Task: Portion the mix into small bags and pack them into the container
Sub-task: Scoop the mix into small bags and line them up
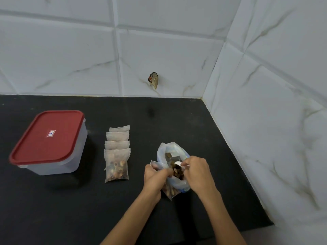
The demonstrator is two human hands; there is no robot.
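Over on the far left of the black counter (123, 218), a translucent container (58, 156) is sitting with its red lid (47, 137) snapped on, so nothing's been packed in there yet. Just right of it, a neat little row of four small bags (117, 152) is laid out, overlapping like shingles from far to near; the nearest one is plainly filled with a brownish mix, the ones behind are mostly hidden.

Further right, closer to the near edge, another small bag (169, 190) is being gripped at its top by the left hand (155, 175), fingers curled round the rim to keep it open. Right beside it, touching, the big plastic bag of mix (169, 151) is being kept upright with its mouth open. The right hand (196, 171) is being held over that mouth, fingers pinched on something small and white (177, 163), maybe a scoop, can't really tell. Brown mix (177, 172) is being shown between the two hands.

On the tiled wall (70, 59) behind, a small brownish lump (153, 80) is stuck near the counter line, too blurry to identify.
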